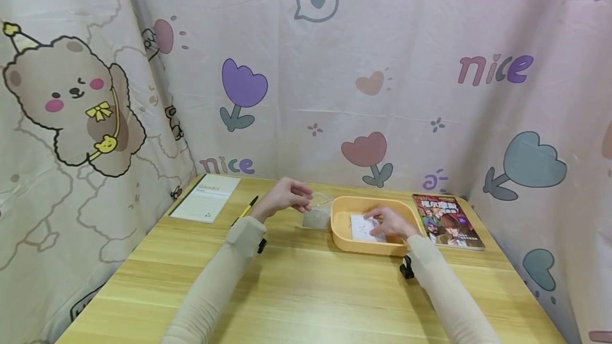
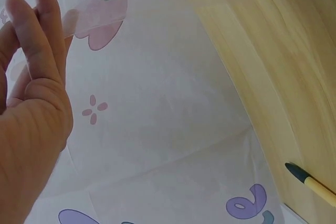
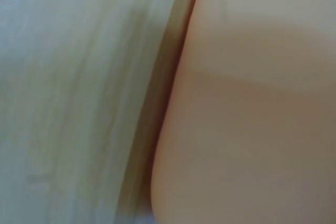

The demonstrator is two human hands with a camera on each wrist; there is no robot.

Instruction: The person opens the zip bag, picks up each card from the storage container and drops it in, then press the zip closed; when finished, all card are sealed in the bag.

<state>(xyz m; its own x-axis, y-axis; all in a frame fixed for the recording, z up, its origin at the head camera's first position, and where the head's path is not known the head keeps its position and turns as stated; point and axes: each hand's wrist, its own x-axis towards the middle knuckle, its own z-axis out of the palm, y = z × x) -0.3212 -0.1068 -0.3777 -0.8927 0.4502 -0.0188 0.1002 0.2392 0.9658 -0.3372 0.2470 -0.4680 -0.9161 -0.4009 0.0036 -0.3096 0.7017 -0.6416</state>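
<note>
The left hand (image 1: 286,198) pinches the edge of a clear pouch (image 1: 315,220), which hangs just beyond its fingertips, left of the orange-yellow tray (image 1: 370,248). The right hand (image 1: 392,222) reaches into that tray with fingers bent over a white paper item (image 1: 359,230) lying inside; whether they grip it or merely touch it cannot be told.

Writing: the notebook (image 1: 203,206) at far left is titled "Gambit"; the illustrated book (image 1: 449,227), just right of the tray, bears large Chinese characters. The curtain (image 1: 311,68) repeats "nice". Small dark marks on the white item are illegible.

Materials: the pouch is transparent and flexible, with a greyish rectangular panel. The tray is smooth, with rounded corners and raised walls. The pen (image 1: 250,207) is yellow with a black end, near the left wrist. The tabletop (image 1: 311,291) shows pale wood grain.
</note>
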